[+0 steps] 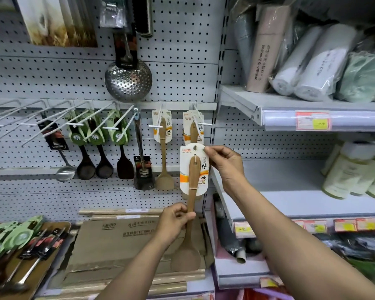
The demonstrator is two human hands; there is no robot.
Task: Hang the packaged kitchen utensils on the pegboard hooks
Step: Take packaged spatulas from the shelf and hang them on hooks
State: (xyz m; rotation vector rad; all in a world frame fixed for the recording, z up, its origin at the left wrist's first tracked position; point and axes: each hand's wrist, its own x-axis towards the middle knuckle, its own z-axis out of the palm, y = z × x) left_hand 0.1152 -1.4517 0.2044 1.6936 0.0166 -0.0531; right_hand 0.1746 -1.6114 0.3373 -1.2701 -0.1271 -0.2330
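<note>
I hold a wooden spatula (191,180) on a white and orange card upright in front of the pegboard (182,79). My right hand (224,163) pinches the card's top right edge beside its hang hole. My left hand (174,220) grips the wooden handle lower down. The card's hole sits just below a white hook (198,121) that carries more carded wooden spatulas (193,128). Another wooden spatula (164,148) hangs on the hook to the left.
Dark spoons and turners with green cards (95,146), a steel skimmer (128,80) and several bare hooks (15,118) fill the pegboard's left. Flat cardboard boxes (126,241) and a board of loose utensils (20,245) lie below. Shelves with rolled goods (307,61) stand to the right.
</note>
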